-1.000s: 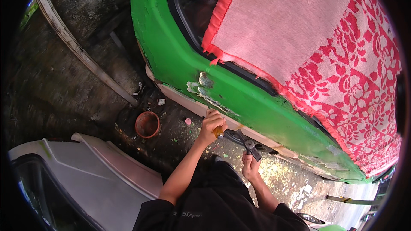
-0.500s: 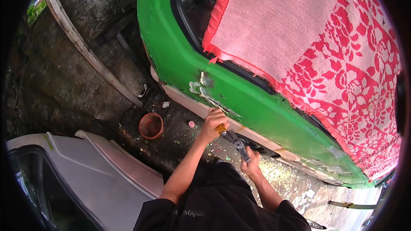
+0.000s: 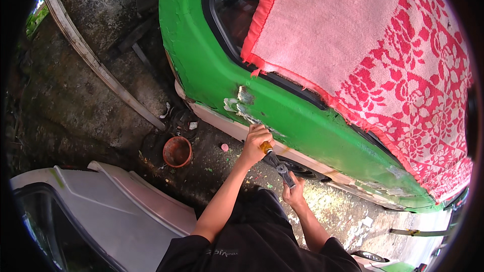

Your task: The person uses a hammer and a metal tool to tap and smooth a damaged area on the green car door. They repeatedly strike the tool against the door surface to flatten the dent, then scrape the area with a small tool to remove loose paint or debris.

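My left hand [image 3: 256, 143] is closed around a tool with an amber handle [image 3: 266, 147]; its working end is hidden by my fingers, against the green car body [image 3: 222, 78]. Just above that hand, a patch of broken, flaking paint and filler [image 3: 244, 111] exposes grey and whitish layers. My right hand [image 3: 294, 192] grips a dark metal hammer-like tool [image 3: 283, 171] with a round boss midway along it. Its upper end meets or nearly meets the butt of the amber handle; whether they touch I cannot tell.
A pink and red floral towel [image 3: 353, 35] drapes over the car's window and roof. On the ground stand a reddish-brown pot [image 3: 177, 151] and a small pink round object [image 3: 225, 147], amid scattered chips. A grey-white vehicle [image 3: 116, 206] is close at lower left; a long curved strip [image 3: 96, 63] lies beyond.
My view has shifted slightly. My left hand and the amber-handled tool sit a little further right in the picture. Both hands keep their grips.
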Motion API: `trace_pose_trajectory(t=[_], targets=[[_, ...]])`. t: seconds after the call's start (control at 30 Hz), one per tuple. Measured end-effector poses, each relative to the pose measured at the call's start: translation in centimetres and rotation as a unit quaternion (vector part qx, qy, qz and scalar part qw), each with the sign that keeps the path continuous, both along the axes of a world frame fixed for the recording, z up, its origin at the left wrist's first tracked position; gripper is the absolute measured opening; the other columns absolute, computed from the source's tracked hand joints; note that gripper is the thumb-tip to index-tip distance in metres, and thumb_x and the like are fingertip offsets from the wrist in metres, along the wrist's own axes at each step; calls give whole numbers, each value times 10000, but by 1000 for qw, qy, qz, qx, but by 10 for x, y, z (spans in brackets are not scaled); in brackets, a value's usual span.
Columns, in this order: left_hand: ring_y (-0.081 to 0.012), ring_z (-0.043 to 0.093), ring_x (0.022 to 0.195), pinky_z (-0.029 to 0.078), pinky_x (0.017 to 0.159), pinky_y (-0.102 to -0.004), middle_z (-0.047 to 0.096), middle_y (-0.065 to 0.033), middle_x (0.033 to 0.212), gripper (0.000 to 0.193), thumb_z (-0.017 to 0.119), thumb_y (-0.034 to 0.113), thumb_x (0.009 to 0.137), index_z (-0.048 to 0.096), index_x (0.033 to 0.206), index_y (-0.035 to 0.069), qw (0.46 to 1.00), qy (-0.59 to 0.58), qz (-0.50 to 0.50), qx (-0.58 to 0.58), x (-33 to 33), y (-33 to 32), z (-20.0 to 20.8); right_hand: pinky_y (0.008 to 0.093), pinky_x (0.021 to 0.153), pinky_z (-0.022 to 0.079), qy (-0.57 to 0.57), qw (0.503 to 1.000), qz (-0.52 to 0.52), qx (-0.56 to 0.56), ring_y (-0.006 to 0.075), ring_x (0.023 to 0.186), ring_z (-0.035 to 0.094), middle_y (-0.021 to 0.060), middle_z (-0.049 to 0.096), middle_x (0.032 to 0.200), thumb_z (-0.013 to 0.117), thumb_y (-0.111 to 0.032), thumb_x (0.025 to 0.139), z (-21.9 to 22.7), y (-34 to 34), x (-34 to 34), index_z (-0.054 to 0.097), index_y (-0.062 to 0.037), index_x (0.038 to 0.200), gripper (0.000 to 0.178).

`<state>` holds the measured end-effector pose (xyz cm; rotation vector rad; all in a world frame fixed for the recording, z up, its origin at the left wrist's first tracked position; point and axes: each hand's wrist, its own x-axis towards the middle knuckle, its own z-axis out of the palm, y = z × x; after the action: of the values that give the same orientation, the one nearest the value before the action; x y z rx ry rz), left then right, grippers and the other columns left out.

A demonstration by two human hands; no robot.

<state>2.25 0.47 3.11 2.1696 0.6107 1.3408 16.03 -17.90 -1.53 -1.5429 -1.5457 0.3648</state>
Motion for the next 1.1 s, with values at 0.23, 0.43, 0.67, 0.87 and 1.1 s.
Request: trace_pose_trajectory(t=[0.23,0.43,0.67,0.87,1.1], targets=[[-242,494,683,361,772,-358,477,-66,624,235,688,23,690,462,627,32,1000,8,8,-4,7,5,5,366,460,410,15,999,-35,-5,317,447,531,104,511,563,510,-110,827,-11,4,3,561,-20,804,106],[-244,481,674,359,775,-367,463,-68,623,256,695,29,706,451,629,32,999,30,29,-13,14,4,6,363,499,410,130,991,27,8,287,496,505,120,484,601,502,-141,890,-3,1,23,554,-24,815,149],[-239,472,672,354,785,-365,453,-58,626,264,699,21,704,447,627,35,999,27,41,-20,20,3,6,319,536,325,196,974,88,65,173,557,456,38,506,659,375,-307,1042,-15,11,43,549,-25,859,379],[-235,484,677,348,794,-369,464,-59,629,231,697,10,699,475,639,32,998,25,39,-31,22,3,9,309,524,324,191,978,70,36,152,518,422,26,462,630,386,-377,1033,-13,14,49,517,-11,826,441],[-245,497,698,345,805,-377,472,-63,637,212,697,4,688,490,654,34,997,44,51,-29,24,4,3,293,499,277,130,988,65,-43,153,515,390,19,412,625,373,-458,1027,24,18,36,472,-47,775,493]])
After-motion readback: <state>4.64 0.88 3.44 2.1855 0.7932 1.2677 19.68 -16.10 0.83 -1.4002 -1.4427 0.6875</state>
